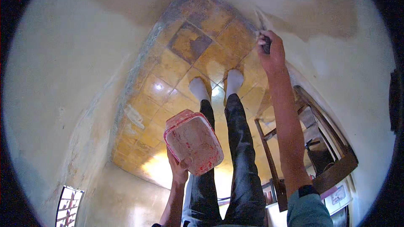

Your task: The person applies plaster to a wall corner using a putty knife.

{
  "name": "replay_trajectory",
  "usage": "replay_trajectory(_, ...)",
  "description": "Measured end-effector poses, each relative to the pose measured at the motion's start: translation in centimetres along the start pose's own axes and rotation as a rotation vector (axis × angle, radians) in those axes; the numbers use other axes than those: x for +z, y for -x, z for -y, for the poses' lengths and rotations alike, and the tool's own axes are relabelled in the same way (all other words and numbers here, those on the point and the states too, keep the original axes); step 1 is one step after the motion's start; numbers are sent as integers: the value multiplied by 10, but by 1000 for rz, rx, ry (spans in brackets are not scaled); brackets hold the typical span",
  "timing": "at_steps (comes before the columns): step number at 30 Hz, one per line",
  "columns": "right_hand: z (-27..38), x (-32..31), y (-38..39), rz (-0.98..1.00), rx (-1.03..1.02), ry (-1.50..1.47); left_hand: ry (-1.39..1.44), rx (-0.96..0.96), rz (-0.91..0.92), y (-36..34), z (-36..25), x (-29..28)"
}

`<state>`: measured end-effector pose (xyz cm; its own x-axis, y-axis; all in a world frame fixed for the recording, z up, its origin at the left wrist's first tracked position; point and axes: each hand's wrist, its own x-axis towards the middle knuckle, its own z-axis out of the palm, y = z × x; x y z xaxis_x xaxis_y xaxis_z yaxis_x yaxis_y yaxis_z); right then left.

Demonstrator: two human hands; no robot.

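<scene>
My left hand grips a red plastic tub by its lower left side, with the thumb over the rim. The tub is tilted so that its inside shows, coated with greyish-brown paste. Stretched out ahead to the right, my right hand is closed round the dark handle of a putty knife. Its thin blade points away from me, against or very near the right wall; contact is hard to tell. A darker, damp-looking patch spreads on that wall beside the blade.
My feet in pale socks stand on worn yellow floor tiles in a narrow corner. The left wall is stained near its foot. A dark wooden chair-like frame stands close by my right arm. A barred window shows at lower left.
</scene>
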<state>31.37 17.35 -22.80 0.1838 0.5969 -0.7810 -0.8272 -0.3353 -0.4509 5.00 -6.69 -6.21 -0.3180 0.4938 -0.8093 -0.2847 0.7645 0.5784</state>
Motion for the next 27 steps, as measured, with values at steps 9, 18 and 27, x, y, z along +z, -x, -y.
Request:
replay_trajectory(9,12,21,38,32,-145,-75,-108,-39,-64,3,-10,1)
replay_trajectory(18,-1,-19,-9,270,-222,327,-61,-25,-21,0,3,-4)
replay_trajectory(27,23,24,-55,263,-190,292,-134,1,-6,-3,-7,4)
